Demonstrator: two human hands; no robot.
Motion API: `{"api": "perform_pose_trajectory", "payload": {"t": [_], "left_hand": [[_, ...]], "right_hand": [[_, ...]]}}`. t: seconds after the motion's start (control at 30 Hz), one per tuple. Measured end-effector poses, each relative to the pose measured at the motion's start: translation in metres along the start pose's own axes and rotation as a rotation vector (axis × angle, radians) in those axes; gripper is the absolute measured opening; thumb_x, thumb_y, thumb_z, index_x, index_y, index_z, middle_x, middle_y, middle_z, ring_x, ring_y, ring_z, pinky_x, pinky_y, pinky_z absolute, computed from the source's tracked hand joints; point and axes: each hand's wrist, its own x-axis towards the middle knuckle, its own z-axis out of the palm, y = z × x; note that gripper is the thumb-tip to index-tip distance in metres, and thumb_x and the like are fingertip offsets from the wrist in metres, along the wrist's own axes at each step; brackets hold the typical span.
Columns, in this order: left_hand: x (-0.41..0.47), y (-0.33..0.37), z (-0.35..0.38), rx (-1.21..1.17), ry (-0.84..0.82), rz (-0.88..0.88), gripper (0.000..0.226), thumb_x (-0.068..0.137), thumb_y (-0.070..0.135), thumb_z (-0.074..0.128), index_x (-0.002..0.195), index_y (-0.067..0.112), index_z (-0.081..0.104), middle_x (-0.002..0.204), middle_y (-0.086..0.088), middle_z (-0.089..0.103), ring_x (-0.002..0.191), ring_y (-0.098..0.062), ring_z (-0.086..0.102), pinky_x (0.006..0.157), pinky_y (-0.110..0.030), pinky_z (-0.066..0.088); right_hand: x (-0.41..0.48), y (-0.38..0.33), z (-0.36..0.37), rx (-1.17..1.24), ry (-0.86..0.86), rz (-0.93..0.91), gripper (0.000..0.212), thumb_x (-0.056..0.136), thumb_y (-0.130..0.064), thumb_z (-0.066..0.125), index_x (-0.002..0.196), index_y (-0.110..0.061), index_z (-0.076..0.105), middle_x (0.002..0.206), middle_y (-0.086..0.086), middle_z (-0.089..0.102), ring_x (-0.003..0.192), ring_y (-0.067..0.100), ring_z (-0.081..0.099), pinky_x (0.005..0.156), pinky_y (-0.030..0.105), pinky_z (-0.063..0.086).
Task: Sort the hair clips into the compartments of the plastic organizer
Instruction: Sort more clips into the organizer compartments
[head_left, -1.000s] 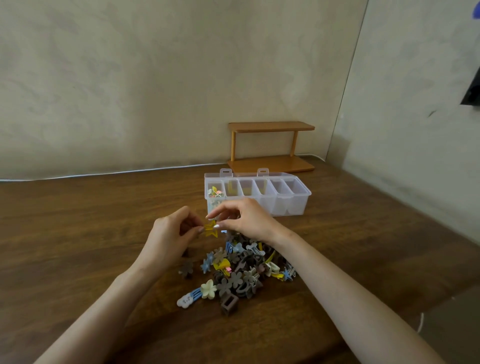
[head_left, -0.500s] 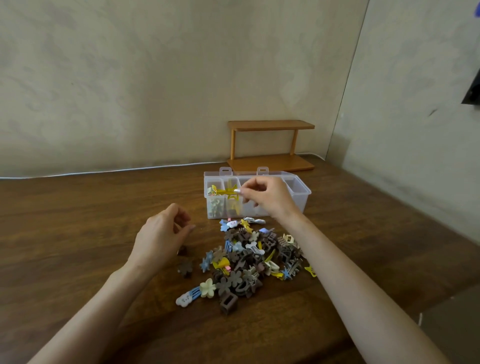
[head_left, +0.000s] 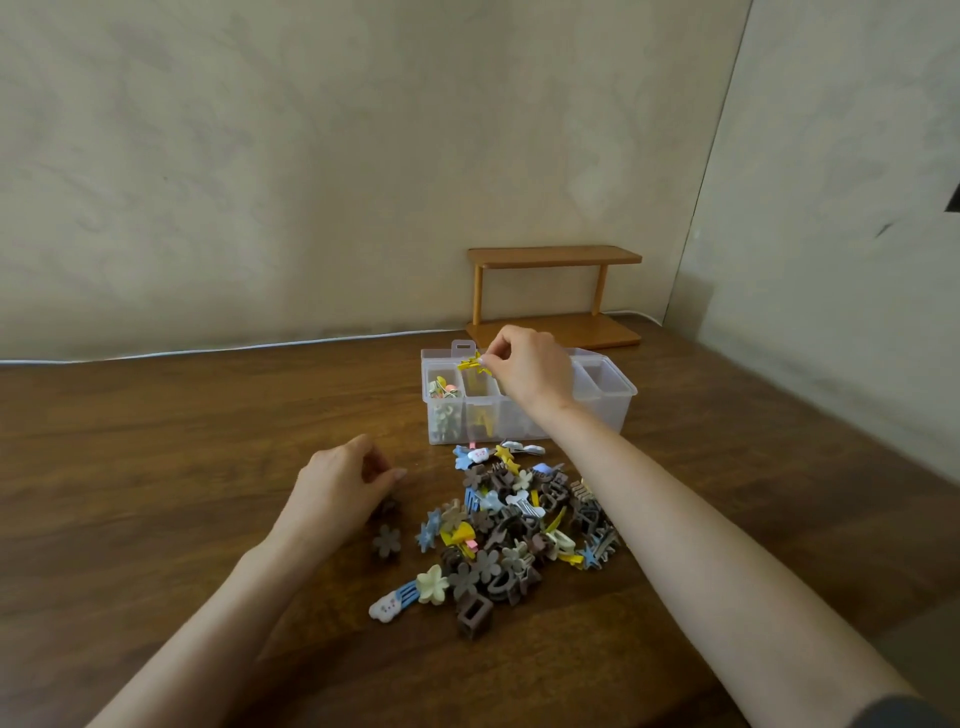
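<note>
A clear plastic organizer (head_left: 618, 402) with a row of compartments stands on the wooden table (head_left: 156, 467). My right hand (head_left: 524, 366) pinches a yellow hair clip (head_left: 474, 362) just above the second compartment from the left. The leftmost compartment holds several pale clips (head_left: 444, 389). A heap of brown, blue, yellow and cream hair clips (head_left: 514, 525) lies in front of the organizer. My left hand (head_left: 340, 491) rests on the table left of the heap with its fingers curled, its fingertips at a brown flower clip (head_left: 387, 509). A second brown flower clip (head_left: 387, 540) lies just below it.
A small wooden two-tier shelf (head_left: 553, 296) stands behind the organizer against the wall. A white cable (head_left: 208, 349) runs along the table's back edge. A side wall closes in on the right. A cloud-shaped clip (head_left: 387, 607) and a brown square clip (head_left: 474, 614) lie at the heap's near end.
My right hand carried the yellow clip from above the heap up to the organizer. My left hand let go of the clip and dropped to the table beside the brown flower clips.
</note>
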Motion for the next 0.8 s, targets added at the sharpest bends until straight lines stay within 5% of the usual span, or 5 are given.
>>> {"api": "perform_pose_trajectory", "payload": {"t": [0.23,0.5,0.8], "left_hand": [[-0.002,0.006,0.003,-0.101,0.004,0.095,0.009,0.086,0.031,0.060,0.088,0.024,0.055,0.083,0.010,0.059,0.078,-0.005,0.057,0.062,-0.014,0.045],[-0.003,0.008,0.003,-0.113,-0.026,0.214,0.002,0.088,0.024,0.058,0.088,0.024,0.056,0.088,0.007,0.061,0.082,-0.006,0.057,0.067,-0.012,0.044],[-0.002,0.007,0.004,-0.097,-0.026,0.226,0.005,0.090,0.022,0.056,0.094,0.021,0.059,0.093,0.008,0.060,0.088,-0.007,0.057,0.075,-0.017,0.047]], "right_hand": [[0.003,-0.006,0.006,-0.218,0.151,-0.084,0.011,0.092,-0.016,0.053,0.088,-0.014,0.063,0.087,0.001,0.066,0.078,0.017,0.057,0.061,0.026,0.032],[0.002,-0.009,0.013,-0.397,0.034,-0.331,0.017,0.094,-0.010,0.048,0.097,-0.011,0.064,0.096,0.004,0.065,0.093,0.022,0.058,0.065,0.028,0.034],[0.005,-0.001,0.003,-0.280,-0.016,-0.235,0.014,0.091,-0.022,0.059,0.087,-0.014,0.069,0.092,0.001,0.067,0.087,0.015,0.059,0.065,0.023,0.033]]}}
